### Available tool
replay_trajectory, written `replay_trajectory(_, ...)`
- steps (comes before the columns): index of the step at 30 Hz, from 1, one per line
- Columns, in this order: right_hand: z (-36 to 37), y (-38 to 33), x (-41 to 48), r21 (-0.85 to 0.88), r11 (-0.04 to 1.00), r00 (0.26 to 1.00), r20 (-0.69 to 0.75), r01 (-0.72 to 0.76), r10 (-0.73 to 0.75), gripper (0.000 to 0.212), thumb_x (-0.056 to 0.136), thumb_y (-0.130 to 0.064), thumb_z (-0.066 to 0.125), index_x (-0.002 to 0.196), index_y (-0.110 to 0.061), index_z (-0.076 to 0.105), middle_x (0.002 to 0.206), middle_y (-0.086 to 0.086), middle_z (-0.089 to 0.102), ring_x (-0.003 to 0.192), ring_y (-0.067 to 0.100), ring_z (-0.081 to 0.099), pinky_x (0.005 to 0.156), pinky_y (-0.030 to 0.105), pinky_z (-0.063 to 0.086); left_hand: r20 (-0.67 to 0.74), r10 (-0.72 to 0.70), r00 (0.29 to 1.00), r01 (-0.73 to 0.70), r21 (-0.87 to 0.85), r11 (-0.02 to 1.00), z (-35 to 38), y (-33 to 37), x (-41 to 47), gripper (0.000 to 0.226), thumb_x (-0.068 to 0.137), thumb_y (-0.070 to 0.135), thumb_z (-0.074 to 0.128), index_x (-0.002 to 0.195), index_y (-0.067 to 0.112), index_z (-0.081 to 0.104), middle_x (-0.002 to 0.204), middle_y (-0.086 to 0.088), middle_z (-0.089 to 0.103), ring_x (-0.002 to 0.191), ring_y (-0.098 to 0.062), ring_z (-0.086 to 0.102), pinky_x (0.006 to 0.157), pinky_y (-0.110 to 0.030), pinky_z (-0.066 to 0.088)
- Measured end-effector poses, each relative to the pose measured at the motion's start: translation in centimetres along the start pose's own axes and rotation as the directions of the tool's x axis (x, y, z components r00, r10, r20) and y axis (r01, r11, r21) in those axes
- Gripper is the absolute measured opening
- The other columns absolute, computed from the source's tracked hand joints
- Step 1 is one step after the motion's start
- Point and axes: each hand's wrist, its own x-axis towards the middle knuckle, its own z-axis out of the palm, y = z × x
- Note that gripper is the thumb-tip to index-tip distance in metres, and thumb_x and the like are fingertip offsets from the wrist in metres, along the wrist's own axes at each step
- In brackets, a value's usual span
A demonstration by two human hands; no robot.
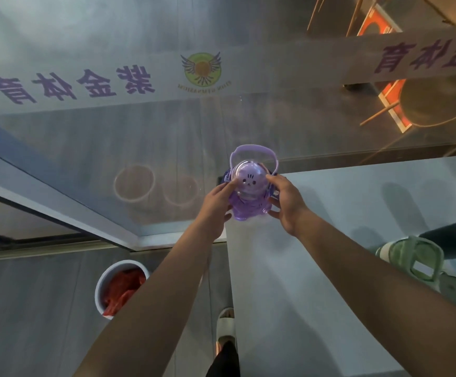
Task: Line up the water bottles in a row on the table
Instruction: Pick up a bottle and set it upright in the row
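Bottles are the matter at hand, and only one is being handled. Nearest the camera, a slippered foot (225,325) stands on the grey floor (44,308) beside the left edge of the pale table (316,268), and a white bin (120,288) with red contents sits on the floor to its left. At the table's right edge a green bottle (411,258) with a loop handle shows, with a dark bottle (444,235) just beyond it; both are partly cut off by the frame. Two bare forearms reach forward over the table toward its far left corner. There the purple bottle (250,191) stands upright, seen from above: a clear domed lid with a small cartoon face, a lilac carrying strap arching over the far side, and a translucent purple body below. The left hand (217,202) presses its fingers against the bottle's left side, and the right hand (285,198) cups the right side, thumb near the lid; each grip is closed on the bottle. Its base appears to rest on the table, just inside the corner, well apart from the other bottles. Beyond the table lies a glass panel (139,148) bearing purple characters and a winged round emblem (201,68).
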Motion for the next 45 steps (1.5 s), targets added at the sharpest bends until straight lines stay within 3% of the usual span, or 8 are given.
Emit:
replay_trajectory(8,0.2,-0.1,0.9,-0.028,0.999,0.999,-0.042,0.030,-0.031,0.018,0.097,-0.033,0.048,0.108,-0.023,0.057,0.103,-0.006,0.058,0.100,0.014,0.057,0.062,0.026,0.042,0.005,-0.003,1.000,0.003,-0.018,1.000,-0.5,0.8,1.3,0.042,0.088,0.043,0.066,0.124,0.022,0.064,0.103,0.011,0.064,0.099,-0.018,0.060,0.075,-0.027,0.044)
replay_trajectory(16,0.4,0.3,0.4,-0.035,0.999,0.999,-0.038,0.030,-0.032,0.029,0.097,-0.034,0.049,0.122,-0.022,0.056,0.108,-0.008,0.058,0.102,0.013,0.056,0.063,0.026,0.045,0.027,-0.004,1.000,0.003,0.028,1.000,-1.1,0.6,1.9,0.047,0.087,0.048,0.066,0.126,0.023,0.062,0.109,0.010,0.061,0.112,-0.024,0.057,0.093,-0.036,0.041)
replay_trajectory(23,0.7,0.1,-1.0,-0.048,0.999,1.000,0.002,-0.019,0.019,0.011,0.096,-0.037,0.050,0.094,-0.029,0.056,0.099,-0.013,0.057,0.092,0.007,0.053,0.069,0.028,0.040,0.052,-0.001,0.999,0.001,-0.009,1.000,-0.9,0.6,1.0,0.036,0.088,0.046,0.065,0.117,0.024,0.064,0.111,0.005,0.064,0.106,-0.015,0.059,0.080,-0.030,0.044)
replay_trajectory(29,1.2,0.1,-1.8,-0.009,0.999,0.999,-0.031,-0.032,0.032,0.020,0.097,-0.037,0.050,0.113,-0.024,0.047,0.096,-0.009,0.052,0.092,0.012,0.048,0.086,0.033,0.037,0.071,0.031,0.997,-0.034,0.041,0.999,-0.4,1.2,0.4,0.036,0.093,0.038,0.061,0.126,0.023,0.060,0.114,0.007,0.062,0.097,-0.004,0.057,0.072,-0.024,0.040)
replay_trajectory(36,1.2,0.5,-2.2,0.000,1.000,0.999,-0.035,-0.007,0.007,0.017,0.099,-0.036,0.047,0.112,-0.025,0.047,0.091,-0.014,0.052,0.089,0.008,0.048,0.079,0.028,0.038,0.074,0.053,0.996,-0.056,0.034,0.998,-0.5,0.7,0.4,0.042,0.092,0.041,0.062,0.129,0.023,0.060,0.110,0.010,0.064,0.095,-0.002,0.059,0.068,-0.021,0.041)
replay_trajectory(40,0.9,0.3,-3.3,-0.103,0.993,0.997,-0.033,0.059,-0.063,0.024,0.101,-0.035,0.043,0.118,-0.023,0.052,0.100,-0.009,0.055,0.084,0.003,0.050,0.065,0.020,0.038,0.054,0.062,0.997,-0.064,0.054,0.996,-0.6,0.6,-0.2,0.045,0.090,0.045,0.062,0.130,0.027,0.057,0.119,0.007,0.062,0.102,-0.004,0.057,0.074,-0.026,0.040)
replay_trajectory(43,0.2,0.2,-5.2,-0.259,0.953,0.985,-0.040,0.154,-0.170,0.032,0.097,-0.038,0.048,0.123,-0.021,0.055,0.120,0.001,0.057,0.096,0.004,0.054,0.068,0.021,0.043,0.004,0.149,0.989,-0.148,0.110,0.983,-0.9,-0.2,-1.6,0.047,0.091,0.033,0.063,0.135,0.022,0.052,0.127,0.002,0.059,0.093,0.001,0.055,0.069,-0.021,0.038)
replay_trajectory(45,-0.7,-0.4,-7.4,-0.348,0.907,0.967,-0.001,0.238,-0.254,0.025,0.096,-0.035,0.053,0.118,-0.023,0.056,0.110,-0.006,0.062,0.094,0.001,0.057,0.072,0.016,0.050,-0.027,0.225,0.974,-0.219,0.136,0.966,-1.0,-0.8,-2.9,0.052,0.090,0.021,0.066,0.138,0.021,0.049,0.126,0.000,0.058,0.091,0.001,0.056,0.068,-0.016,0.040)
